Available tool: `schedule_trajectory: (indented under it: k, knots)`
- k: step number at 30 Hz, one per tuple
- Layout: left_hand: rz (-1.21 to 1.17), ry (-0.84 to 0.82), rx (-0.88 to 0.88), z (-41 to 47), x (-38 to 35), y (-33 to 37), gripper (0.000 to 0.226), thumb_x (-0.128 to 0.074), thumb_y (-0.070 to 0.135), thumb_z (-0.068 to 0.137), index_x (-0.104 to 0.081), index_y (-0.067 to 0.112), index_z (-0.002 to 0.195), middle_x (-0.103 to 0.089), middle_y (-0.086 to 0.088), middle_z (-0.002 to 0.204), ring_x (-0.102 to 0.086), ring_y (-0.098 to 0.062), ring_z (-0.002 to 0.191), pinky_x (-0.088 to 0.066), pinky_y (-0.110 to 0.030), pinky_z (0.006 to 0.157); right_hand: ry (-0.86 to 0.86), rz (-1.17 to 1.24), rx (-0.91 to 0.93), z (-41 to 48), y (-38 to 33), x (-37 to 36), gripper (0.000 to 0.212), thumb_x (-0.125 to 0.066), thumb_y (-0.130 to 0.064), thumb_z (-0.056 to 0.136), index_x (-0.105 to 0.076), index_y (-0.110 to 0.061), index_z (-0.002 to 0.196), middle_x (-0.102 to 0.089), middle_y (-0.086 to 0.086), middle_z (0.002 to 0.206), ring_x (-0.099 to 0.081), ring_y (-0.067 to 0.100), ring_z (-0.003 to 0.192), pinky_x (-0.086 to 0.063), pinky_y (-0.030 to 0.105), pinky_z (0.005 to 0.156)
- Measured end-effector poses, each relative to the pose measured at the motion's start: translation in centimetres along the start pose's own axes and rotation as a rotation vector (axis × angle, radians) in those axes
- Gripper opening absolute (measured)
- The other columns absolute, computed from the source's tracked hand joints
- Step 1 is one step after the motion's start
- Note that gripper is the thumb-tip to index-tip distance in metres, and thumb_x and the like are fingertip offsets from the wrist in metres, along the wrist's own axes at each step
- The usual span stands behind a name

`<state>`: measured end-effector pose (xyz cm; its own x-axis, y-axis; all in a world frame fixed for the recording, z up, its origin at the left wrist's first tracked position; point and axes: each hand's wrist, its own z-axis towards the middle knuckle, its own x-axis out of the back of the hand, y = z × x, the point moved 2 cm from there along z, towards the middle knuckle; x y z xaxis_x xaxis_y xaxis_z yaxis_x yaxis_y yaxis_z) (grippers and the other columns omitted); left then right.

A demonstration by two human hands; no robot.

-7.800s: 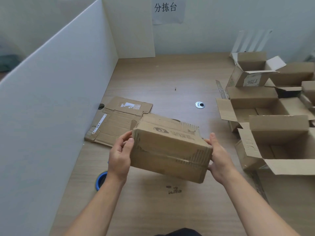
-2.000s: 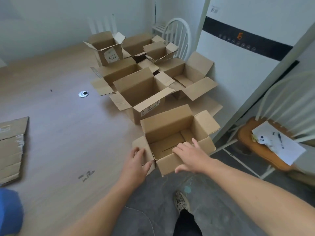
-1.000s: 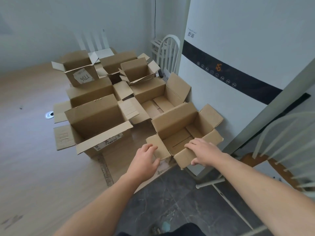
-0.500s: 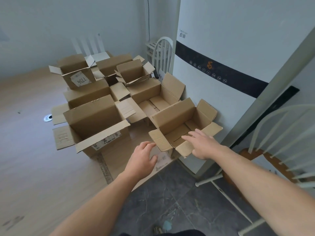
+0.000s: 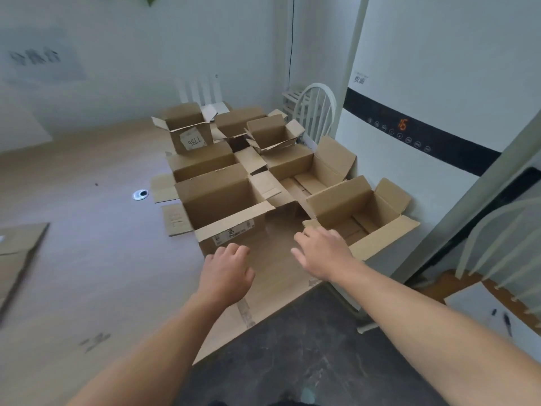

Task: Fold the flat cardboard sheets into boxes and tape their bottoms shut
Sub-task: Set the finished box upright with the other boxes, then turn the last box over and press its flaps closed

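Observation:
The newest folded cardboard box (image 5: pixel 363 212) stands upright with its top flaps open at the table's near right corner, beside several other open boxes (image 5: pixel 222 206). My right hand (image 5: pixel 325 253) hovers just in front of its near flap, fingers spread, holding nothing. To its left, over the bare wood, my left hand (image 5: pixel 228 273) has loosely curled fingers and is empty. Flat cardboard sheets (image 5: pixel 14 259) lie at the far left edge of the view.
The wooden table (image 5: pixel 87 273) ends at a near right corner over dark floor. A tall white appliance (image 5: pixel 424 142) stands right of the boxes. White chairs (image 5: pixel 316 112) stand behind the boxes and at the right (image 5: pixel 503 244). A round metal grommet (image 5: pixel 140 194) sits in the tabletop.
Both hands have let go of the newest box and drawn back from it toward me. The box stays at the table's corner. My view has swung slightly left.

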<state>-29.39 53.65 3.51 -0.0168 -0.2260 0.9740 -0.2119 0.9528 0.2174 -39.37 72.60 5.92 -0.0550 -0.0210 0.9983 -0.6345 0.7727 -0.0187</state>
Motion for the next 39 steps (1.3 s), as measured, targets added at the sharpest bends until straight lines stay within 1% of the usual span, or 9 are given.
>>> schedule_trajectory:
  k: [3,7,11,15,22,27,33,37,39]
  knots:
    - [0.071,0.015,0.047,-2.5,1.5,-4.8,0.039,-0.043,0.040,0.097,-0.050,0.024,0.131,-0.053,0.002,0.134,-0.048,-0.023,0.122,-0.038,-0.038,0.100,0.032,-0.036,0.060,1.1,-5.7,0.2,0.036,-0.036,-0.044,0.101,-0.054,-0.019,0.119,-0.056,0.004,0.118,-0.053,0.026,0.106,-0.043,0.041,0.090]
    - [0.113,0.011,0.134,-6.7,3.2,-12.3,0.044,-0.041,0.041,0.098,-0.046,0.025,0.139,-0.051,0.002,0.139,-0.046,-0.023,0.128,-0.036,-0.038,0.103,0.041,-0.024,0.121,2.7,-14.0,0.3,0.036,-0.037,-0.043,0.100,-0.054,-0.020,0.122,-0.055,0.005,0.122,-0.052,0.027,0.111,-0.041,0.042,0.092]
    - [0.160,0.002,0.249,-11.2,5.0,-20.3,0.047,-0.042,0.041,0.098,-0.043,0.026,0.143,-0.049,0.001,0.142,-0.044,-0.024,0.130,-0.036,-0.037,0.102,0.034,-0.019,0.212,4.4,-22.8,-0.3,0.035,-0.039,-0.042,0.100,-0.053,-0.018,0.121,-0.054,0.007,0.123,-0.051,0.031,0.113,-0.040,0.041,0.090]
    - [0.186,-0.015,0.404,-15.8,6.6,-28.0,0.042,-0.043,0.039,0.096,-0.048,0.025,0.135,-0.052,0.000,0.135,-0.047,-0.024,0.125,-0.037,-0.037,0.098,-0.005,0.030,0.330,5.6,-31.3,-1.0,0.034,-0.039,-0.042,0.100,-0.053,-0.018,0.120,-0.055,0.006,0.122,-0.052,0.031,0.114,-0.040,0.040,0.088]
    - [0.173,-0.037,0.580,-20.8,7.1,-36.7,0.042,-0.043,0.039,0.096,-0.049,0.024,0.135,-0.055,0.001,0.133,-0.049,-0.024,0.120,-0.039,-0.039,0.096,-0.047,0.032,0.518,8.7,-41.6,-1.6,0.036,-0.038,-0.044,0.101,-0.050,-0.018,0.123,-0.054,0.007,0.124,-0.052,0.032,0.113,-0.040,0.041,0.089]
    - [0.142,-0.062,0.704,-21.7,6.8,-42.5,0.039,-0.045,0.037,0.094,-0.053,0.025,0.130,-0.057,0.000,0.125,-0.052,-0.025,0.115,-0.040,-0.036,0.093,-0.089,-0.007,0.637,12.8,-47.7,-3.6,0.038,-0.037,-0.044,0.101,-0.051,-0.018,0.124,-0.054,0.006,0.123,-0.052,0.032,0.110,-0.041,0.040,0.085]
    - [0.074,-0.123,0.847,-21.1,5.9,-50.2,0.039,-0.044,0.037,0.094,-0.053,0.027,0.131,-0.058,0.004,0.133,-0.051,-0.022,0.122,-0.040,-0.035,0.098,-0.215,0.023,0.691,19.0,-54.2,-6.3,0.037,-0.037,-0.043,0.101,-0.052,-0.017,0.122,-0.055,0.008,0.121,-0.053,0.033,0.111,-0.042,0.040,0.084]
    - [0.021,-0.150,0.896,-20.6,6.0,-54.7,0.044,-0.043,0.034,0.096,-0.049,0.026,0.139,-0.052,0.003,0.141,-0.046,-0.021,0.129,-0.038,-0.036,0.103,-0.397,0.122,0.642,21.9,-58.0,-9.0,0.040,-0.039,-0.044,0.100,-0.052,-0.018,0.126,-0.055,0.007,0.126,-0.054,0.032,0.116,-0.046,0.041,0.087]
    - [0.004,-0.184,0.891,-20.5,5.9,-56.5,0.043,-0.044,0.033,0.097,-0.049,0.025,0.139,-0.052,0.003,0.141,-0.044,-0.020,0.130,-0.037,-0.036,0.104,-0.494,0.184,0.586,22.5,-60.0,-10.2,0.040,-0.041,-0.044,0.098,-0.052,-0.018,0.127,-0.055,0.008,0.126,-0.054,0.031,0.118,-0.046,0.041,0.089]
